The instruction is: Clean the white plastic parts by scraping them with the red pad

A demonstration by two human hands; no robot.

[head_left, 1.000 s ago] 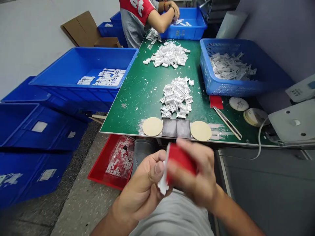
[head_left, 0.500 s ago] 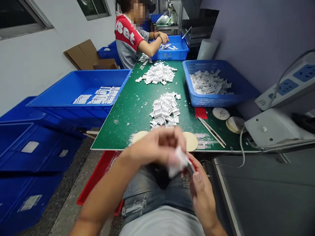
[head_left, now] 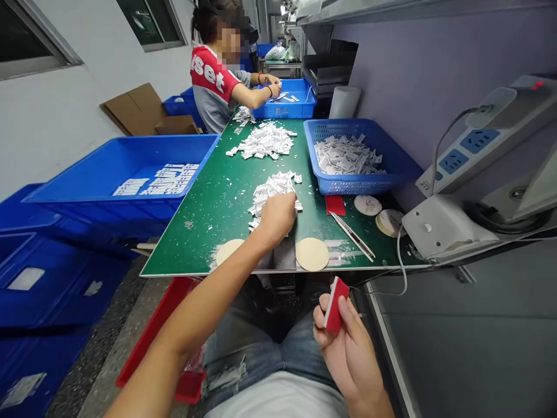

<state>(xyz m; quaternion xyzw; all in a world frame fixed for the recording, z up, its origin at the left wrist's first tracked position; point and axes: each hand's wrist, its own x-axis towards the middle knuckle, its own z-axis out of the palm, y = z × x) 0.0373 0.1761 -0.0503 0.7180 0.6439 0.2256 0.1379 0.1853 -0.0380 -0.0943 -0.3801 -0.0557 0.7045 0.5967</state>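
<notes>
My left hand (head_left: 275, 218) reaches out over the green table (head_left: 217, 197), its fingers curled down onto the near pile of small white plastic pieces (head_left: 272, 188). What the fingers hold is hidden. My right hand (head_left: 346, 342) stays low over my lap, pinched on a flat red card (head_left: 335, 312) with a white edge. Two tan discs (head_left: 311, 253) and dark squares lie at the table's near edge, just below my left hand.
A blue basket (head_left: 361, 184) of white pieces stands at the right, a second pile (head_left: 263, 141) farther back. Another person in a red and grey shirt (head_left: 213, 84) works at a blue bin (head_left: 287, 104). Blue crates (head_left: 130, 168) fill the left; a red tray (head_left: 150, 342) sits under the table. A white power strip (head_left: 474, 145) is at right.
My left hand let go of the white piece near the red card and reached forward to the near pile. My right hand dropped lower with the red card. The view tilted up.
</notes>
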